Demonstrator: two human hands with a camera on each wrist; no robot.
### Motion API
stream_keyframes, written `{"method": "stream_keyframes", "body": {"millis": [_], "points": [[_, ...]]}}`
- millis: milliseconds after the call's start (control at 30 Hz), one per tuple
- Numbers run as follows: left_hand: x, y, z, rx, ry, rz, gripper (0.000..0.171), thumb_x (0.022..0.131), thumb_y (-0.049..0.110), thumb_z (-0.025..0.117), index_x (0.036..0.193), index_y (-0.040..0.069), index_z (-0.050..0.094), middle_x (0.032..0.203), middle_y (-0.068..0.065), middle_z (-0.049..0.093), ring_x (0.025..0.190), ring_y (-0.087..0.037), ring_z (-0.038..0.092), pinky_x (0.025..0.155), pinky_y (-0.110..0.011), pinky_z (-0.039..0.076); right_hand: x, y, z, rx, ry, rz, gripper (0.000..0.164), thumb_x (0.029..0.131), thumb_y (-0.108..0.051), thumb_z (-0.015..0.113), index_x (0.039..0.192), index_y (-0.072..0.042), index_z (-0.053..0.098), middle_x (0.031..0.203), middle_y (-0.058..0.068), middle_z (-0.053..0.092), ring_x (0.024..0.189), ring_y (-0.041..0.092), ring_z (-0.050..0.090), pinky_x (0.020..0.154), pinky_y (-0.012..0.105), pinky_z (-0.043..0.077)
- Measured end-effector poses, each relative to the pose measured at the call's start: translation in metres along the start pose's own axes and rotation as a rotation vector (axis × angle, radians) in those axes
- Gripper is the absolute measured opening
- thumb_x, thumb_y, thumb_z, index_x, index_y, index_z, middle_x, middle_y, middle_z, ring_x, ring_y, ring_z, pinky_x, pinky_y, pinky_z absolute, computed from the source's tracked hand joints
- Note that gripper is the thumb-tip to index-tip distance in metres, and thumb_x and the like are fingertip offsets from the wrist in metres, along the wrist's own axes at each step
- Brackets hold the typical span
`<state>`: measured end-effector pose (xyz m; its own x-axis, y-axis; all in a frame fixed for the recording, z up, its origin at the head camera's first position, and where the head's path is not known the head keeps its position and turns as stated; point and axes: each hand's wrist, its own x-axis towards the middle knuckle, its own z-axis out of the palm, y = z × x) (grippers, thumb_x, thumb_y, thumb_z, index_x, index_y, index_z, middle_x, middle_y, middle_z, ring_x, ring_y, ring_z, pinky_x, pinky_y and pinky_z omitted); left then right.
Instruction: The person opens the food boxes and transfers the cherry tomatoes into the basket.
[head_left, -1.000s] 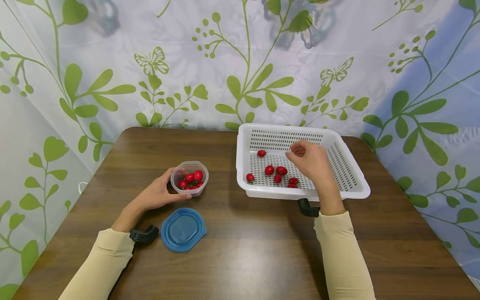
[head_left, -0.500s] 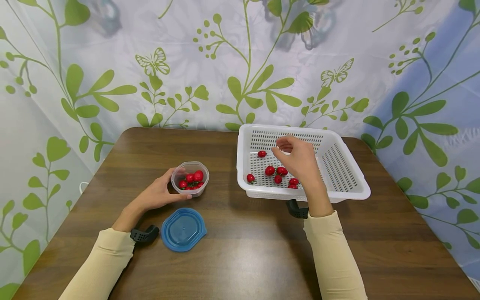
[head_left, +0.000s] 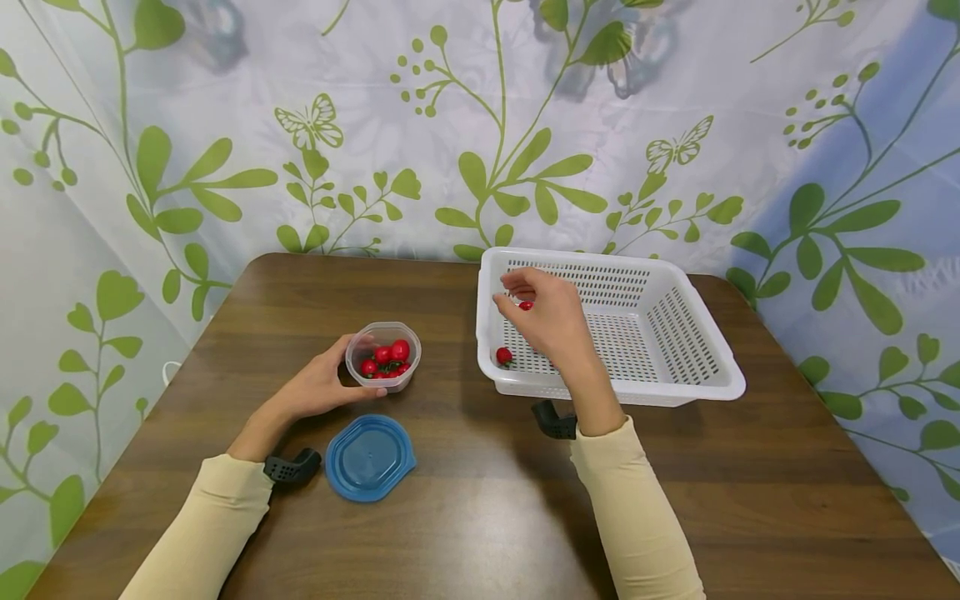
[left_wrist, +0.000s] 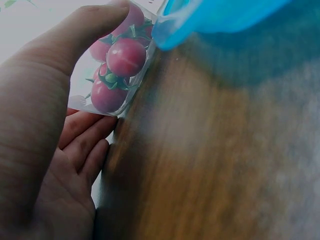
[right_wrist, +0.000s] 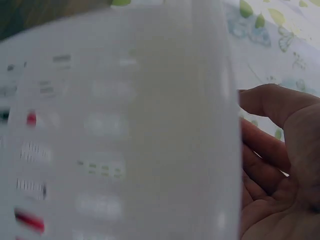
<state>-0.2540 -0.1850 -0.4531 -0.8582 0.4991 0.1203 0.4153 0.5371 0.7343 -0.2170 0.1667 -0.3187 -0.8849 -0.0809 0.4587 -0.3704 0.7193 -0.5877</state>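
Note:
My left hand grips a small clear plastic container, thumb at the near side and fingers round the far side. Several red cherry tomatoes with green stems lie in it. Over the left part of a white slotted basket hovers my right hand, its fingers loosely bent and thumb apart, with nothing seen between them. One cherry tomato lies at the basket's left, and another red tomato shows behind the fingers. My right hand and forearm hide other tomatoes there.
A blue lid lies on the brown wooden table, just in front of the container. Behind the table hangs a white cloth with green leaf prints. The basket's raised rim stands beside the right forearm.
My right hand has moved left over the basket, from its middle to its left part, covering tomatoes seen before. My left hand stays at the container.

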Motion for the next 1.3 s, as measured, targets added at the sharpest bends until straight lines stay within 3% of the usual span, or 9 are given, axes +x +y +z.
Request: {"method": "stream_keyframes", "body": {"millis": [167,500,1033,1300], "points": [[0.000,0.000,0.000,-0.001,0.000,0.000,0.085,0.083,0.040,0.087,0.149,0.011,0.041,0.154,-0.012,0.049,0.143,-0.037,0.045,0.117,-0.063,0.033,0.001,-0.015,0.018,-0.003,-0.024,-0.069,0.023,0.093,-0.016,0.077,0.111,-0.001,0.074,0.106,0.013,0.076,0.098,0.025,0.074,0.092,0.038,0.059],[0.001,0.000,0.000,-0.016,-0.003,-0.003,0.082,0.084,0.039,0.086,0.148,0.011,0.042,0.154,-0.013,0.049,0.142,-0.037,0.046,0.117,-0.063,0.034,0.004,-0.044,0.056,-0.035,-0.143,-0.092,0.026,0.094,-0.022,0.077,0.115,-0.006,0.074,0.109,0.007,0.076,0.103,0.025,0.073,0.094,0.035,0.057],[0.000,-0.001,-0.001,-0.020,-0.002,-0.009,0.082,0.085,0.039,0.086,0.148,0.011,0.041,0.154,-0.012,0.049,0.138,-0.036,0.050,0.114,-0.062,0.038,0.001,-0.059,0.098,-0.065,-0.277,-0.054,0.030,0.095,-0.024,0.076,0.121,-0.009,0.072,0.115,0.007,0.074,0.105,0.023,0.070,0.094,0.034,0.058],[-0.002,0.003,-0.001,-0.017,-0.003,-0.014,0.083,0.084,0.038,0.086,0.148,0.010,0.041,0.152,-0.014,0.051,0.134,-0.036,0.054,0.111,-0.060,0.043,-0.002,-0.061,0.115,-0.137,-0.305,-0.067,0.029,0.094,-0.026,0.077,0.119,-0.011,0.073,0.110,0.003,0.075,0.093,0.017,0.068,0.084,0.029,0.059]]}}
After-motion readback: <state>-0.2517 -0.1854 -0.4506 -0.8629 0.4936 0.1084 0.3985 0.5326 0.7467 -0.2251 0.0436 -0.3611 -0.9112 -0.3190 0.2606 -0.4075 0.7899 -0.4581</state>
